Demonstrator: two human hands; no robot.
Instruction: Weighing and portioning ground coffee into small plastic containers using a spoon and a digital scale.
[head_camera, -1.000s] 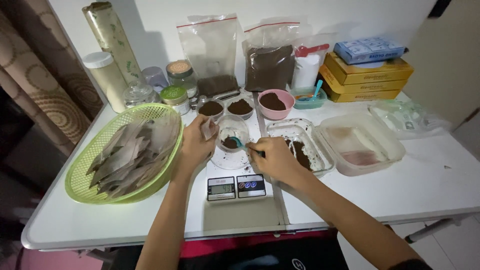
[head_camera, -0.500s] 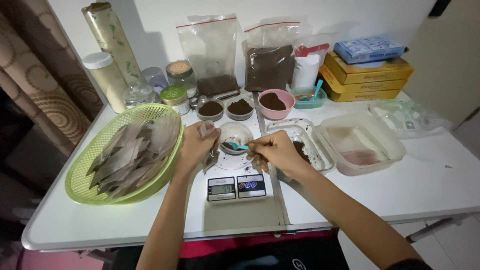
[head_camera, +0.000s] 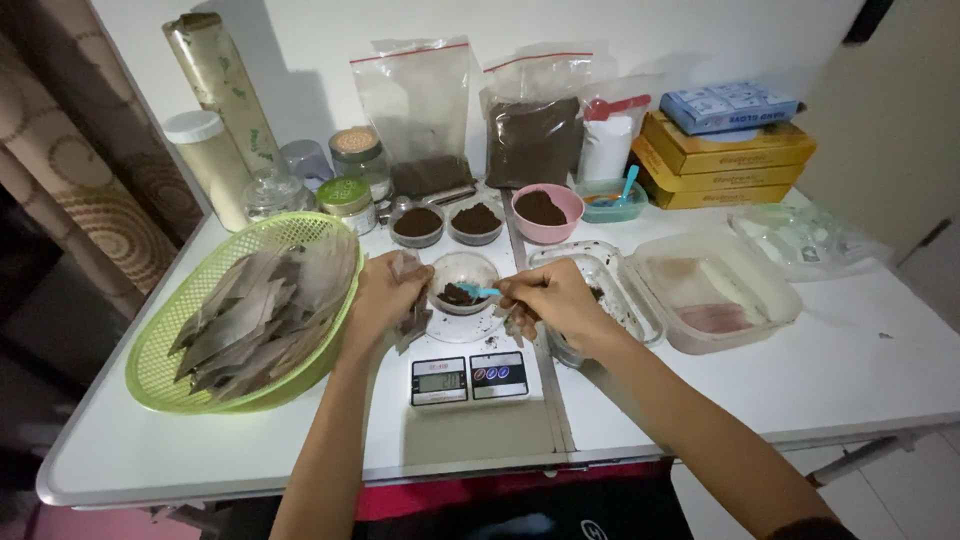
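Between the two hands, on the scale (head_camera: 467, 378), sits a small clear bowl (head_camera: 462, 280) holding a dab of dark powder. From the right, the right hand (head_camera: 548, 302) pinches a blue spoon (head_camera: 481, 291) whose long axis runs nearly level, its tip lying over the powder and its handle running back under the fingers. This hand is the nearer of the two to the powder. On the bowl's left, just beside the rim, the left hand (head_camera: 385, 296) grips a limp grey pouch (head_camera: 413, 318) (it looks like the ones piled in the green basket (head_camera: 160, 355)), which hangs down past the palm. Whether the pouch mouth is open cannot be made out, and the spoon's scoop is too small to show if it is loaded. A clear tray (head_camera: 585, 263) lies partly hidden behind the right hand. Both forearms are cut off by the bottom edge.
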